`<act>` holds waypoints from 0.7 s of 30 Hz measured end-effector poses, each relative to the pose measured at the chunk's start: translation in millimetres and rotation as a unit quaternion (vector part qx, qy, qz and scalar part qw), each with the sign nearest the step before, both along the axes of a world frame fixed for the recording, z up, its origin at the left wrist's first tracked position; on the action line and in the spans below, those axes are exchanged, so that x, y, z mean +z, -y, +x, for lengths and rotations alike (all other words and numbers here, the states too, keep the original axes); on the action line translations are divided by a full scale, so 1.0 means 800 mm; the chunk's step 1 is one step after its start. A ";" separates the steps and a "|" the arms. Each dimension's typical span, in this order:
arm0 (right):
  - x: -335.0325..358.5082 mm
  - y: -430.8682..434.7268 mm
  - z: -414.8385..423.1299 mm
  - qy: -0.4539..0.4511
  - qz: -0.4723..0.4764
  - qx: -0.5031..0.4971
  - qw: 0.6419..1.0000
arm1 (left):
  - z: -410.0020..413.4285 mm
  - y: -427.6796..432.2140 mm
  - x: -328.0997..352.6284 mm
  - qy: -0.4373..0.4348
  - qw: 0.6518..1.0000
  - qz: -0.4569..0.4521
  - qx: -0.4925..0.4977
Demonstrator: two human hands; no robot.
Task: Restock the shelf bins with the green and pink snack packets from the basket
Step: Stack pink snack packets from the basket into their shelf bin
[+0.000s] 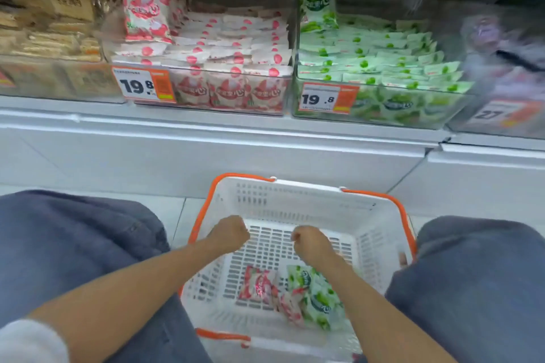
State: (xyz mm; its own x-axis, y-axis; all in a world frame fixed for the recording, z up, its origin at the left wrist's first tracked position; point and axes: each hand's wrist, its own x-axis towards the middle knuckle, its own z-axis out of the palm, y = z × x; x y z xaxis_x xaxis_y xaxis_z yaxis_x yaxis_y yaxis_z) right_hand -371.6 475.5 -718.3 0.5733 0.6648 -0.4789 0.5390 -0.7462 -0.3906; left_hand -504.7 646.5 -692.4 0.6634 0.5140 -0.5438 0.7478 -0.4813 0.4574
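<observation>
A white basket [380,215] with orange handles stands on the floor between my knees. In its near end lie a pink snack packet [259,286] and a green snack packet [318,295], side by side. My left hand [228,234] and my right hand [312,243] hover over the basket's middle, both curled into fists with nothing in them. On the shelf above, a clear bin of pink packets [224,47] sits left of a clear bin of green packets [377,56]. One pink and one green packet stand upright at each bin's back left.
Price tags reading 19.8 hang on both bin fronts. A bin of brown packets [50,26] lies at far left and a purple-packet bin [501,68] at far right. A white shelf ledge [206,132] juts out between basket and bins. My knees flank the basket.
</observation>
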 end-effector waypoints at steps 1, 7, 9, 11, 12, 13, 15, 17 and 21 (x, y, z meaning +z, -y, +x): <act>-0.020 0.022 0.000 -0.018 -0.058 0.003 0.998 | -0.002 0.003 -0.012 -0.023 1.000 -0.004 -0.018; -0.064 0.025 -0.019 -0.109 -0.146 0.072 0.981 | 0.000 -0.002 -0.047 -0.048 0.998 -0.035 -0.013; -0.065 0.011 -0.039 -0.136 -0.188 0.134 0.963 | 0.000 0.000 -0.051 -0.056 0.997 -0.059 0.004; -0.075 0.013 -0.058 -0.087 -0.215 0.206 0.951 | 0.000 0.002 -0.055 -0.060 0.995 -0.077 0.024; -0.080 0.017 -0.064 -0.062 -0.210 0.215 0.952 | -0.001 0.003 -0.056 -0.059 0.994 -0.083 0.029; -0.085 0.021 -0.067 -0.060 -0.196 0.194 0.959 | -0.002 0.004 -0.056 -0.065 0.995 -0.078 0.014; -0.081 0.015 -0.060 -0.105 -0.141 0.110 0.978 | -0.002 0.005 -0.053 -0.070 0.994 -0.068 -0.040; -0.056 -0.005 -0.040 -0.166 -0.040 0.014 0.985 | -0.001 0.008 -0.046 -0.026 0.991 -0.101 -0.087; 0.008 -0.046 -0.001 -0.267 0.163 -0.096 0.945 | 0.016 0.014 -0.022 0.069 0.982 -0.117 -0.128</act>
State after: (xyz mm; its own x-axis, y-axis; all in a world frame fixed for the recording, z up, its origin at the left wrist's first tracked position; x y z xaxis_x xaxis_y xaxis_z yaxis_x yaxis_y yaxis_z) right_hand -372.1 512.5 -711.7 0.4329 0.7353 -0.5215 0.0659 -0.6028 -0.7952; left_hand -492.0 635.0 -710.1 0.8303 0.1921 -0.5232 0.5393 -0.5142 0.6669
